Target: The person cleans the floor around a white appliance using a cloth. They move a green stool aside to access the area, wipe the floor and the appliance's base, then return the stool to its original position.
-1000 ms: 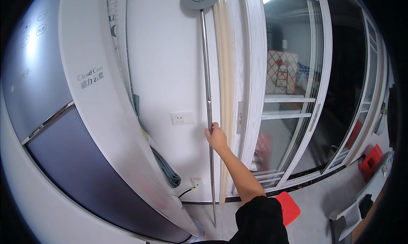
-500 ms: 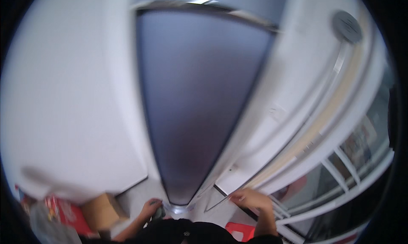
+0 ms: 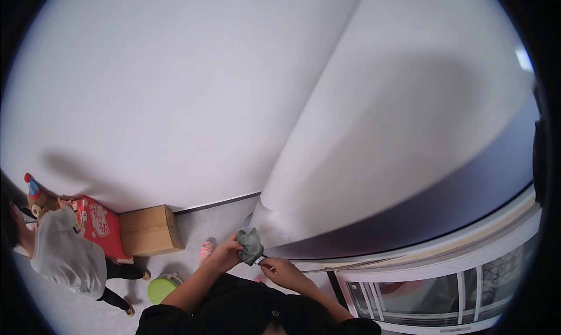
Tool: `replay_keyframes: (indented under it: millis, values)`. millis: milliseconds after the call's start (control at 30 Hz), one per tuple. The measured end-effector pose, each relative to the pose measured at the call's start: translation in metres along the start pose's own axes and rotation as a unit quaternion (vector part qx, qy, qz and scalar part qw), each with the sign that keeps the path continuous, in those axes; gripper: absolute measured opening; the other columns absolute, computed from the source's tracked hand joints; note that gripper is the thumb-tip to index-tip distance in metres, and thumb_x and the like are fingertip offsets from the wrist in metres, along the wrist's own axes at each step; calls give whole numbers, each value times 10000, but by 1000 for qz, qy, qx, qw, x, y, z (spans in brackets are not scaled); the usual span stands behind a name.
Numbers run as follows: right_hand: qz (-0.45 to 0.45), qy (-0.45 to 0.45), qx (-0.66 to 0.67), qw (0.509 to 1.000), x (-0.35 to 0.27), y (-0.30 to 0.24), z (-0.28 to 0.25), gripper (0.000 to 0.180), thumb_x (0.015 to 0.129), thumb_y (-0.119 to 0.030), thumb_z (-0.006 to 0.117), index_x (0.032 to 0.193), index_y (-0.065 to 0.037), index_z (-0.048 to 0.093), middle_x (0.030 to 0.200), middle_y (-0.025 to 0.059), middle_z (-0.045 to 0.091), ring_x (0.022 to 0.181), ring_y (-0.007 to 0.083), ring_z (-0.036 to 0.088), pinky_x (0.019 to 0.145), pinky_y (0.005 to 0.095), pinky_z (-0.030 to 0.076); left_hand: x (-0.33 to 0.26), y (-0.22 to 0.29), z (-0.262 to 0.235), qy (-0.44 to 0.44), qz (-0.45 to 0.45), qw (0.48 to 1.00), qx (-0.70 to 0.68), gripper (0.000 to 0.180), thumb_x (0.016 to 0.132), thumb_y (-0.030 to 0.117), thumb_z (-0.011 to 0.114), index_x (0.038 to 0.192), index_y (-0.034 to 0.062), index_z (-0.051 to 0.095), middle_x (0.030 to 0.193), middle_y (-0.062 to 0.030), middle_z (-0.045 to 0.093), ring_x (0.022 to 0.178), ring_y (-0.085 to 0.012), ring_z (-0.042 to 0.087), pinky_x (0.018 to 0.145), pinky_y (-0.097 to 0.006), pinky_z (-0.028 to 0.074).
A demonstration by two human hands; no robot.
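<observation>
My left hand (image 3: 227, 255) is closed on a crumpled grey-green cloth (image 3: 251, 247), held low in front of my body. Close beside it, my right hand (image 3: 284, 273) has its fingers pinched together at the cloth's lower edge, where a small white piece shows. A thin metallic pole (image 3: 350, 265) runs from the right hand toward the right, along the foot of the window frame. Its far end cannot be made out.
A white wall (image 3: 175, 89) and a white column (image 3: 374, 160) rise ahead, with a blue-grey panel (image 3: 467, 189) at right. On the left stand a cardboard box (image 3: 149, 233), a red bag (image 3: 102, 224), a green-topped stool (image 3: 162, 289) and a person in a grey shirt (image 3: 67, 253).
My view has swung left. My hands, apart before, have come together at the cloth. The pole's round grey head, seen upper right before, is out of sight. The other person shows more fully.
</observation>
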State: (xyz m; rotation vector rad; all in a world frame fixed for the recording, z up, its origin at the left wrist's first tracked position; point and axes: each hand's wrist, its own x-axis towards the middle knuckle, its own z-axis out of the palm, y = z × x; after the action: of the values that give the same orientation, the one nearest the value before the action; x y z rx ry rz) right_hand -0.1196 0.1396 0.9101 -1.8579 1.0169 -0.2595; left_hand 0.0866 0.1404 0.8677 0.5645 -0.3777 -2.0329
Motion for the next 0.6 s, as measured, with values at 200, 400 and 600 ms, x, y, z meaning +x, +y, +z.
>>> replay_keyframes:
  millis: [200, 400, 600]
  values:
    - [8, 172, 90, 981, 84, -39, 20, 278, 771, -63, 553, 1046, -25, 543, 1049, 160, 524, 919, 284, 556, 785, 371, 461, 26, 83, -53, 85, 18, 991, 104, 636, 684, -97, 514, 1272, 41, 315, 1131, -109, 481, 1041, -222, 504, 867, -345, 438]
    - [-76, 233, -98, 965, 172, -81, 20, 538, 706, -149, 652, 1190, -51, 438, 1236, 194, 364, 1149, 355, 376, 959, 392, 330, 44, 145, -81, 48, -40, 942, 329, 656, 708, -32, 582, 1292, 39, 293, 1089, -109, 501, 981, -191, 520, 821, -301, 443]
    - [16, 164, -39, 985, 223, -43, 68, 524, 692, -203, 670, 1138, -33, 454, 1189, 215, 417, 1079, 380, 429, 911, 401, 363, 54, 167, -111, 65, -192, 952, 231, 780, 755, 31, 575, 1373, 121, 108, 1074, -139, 500, 966, -223, 524, 810, -352, 447]
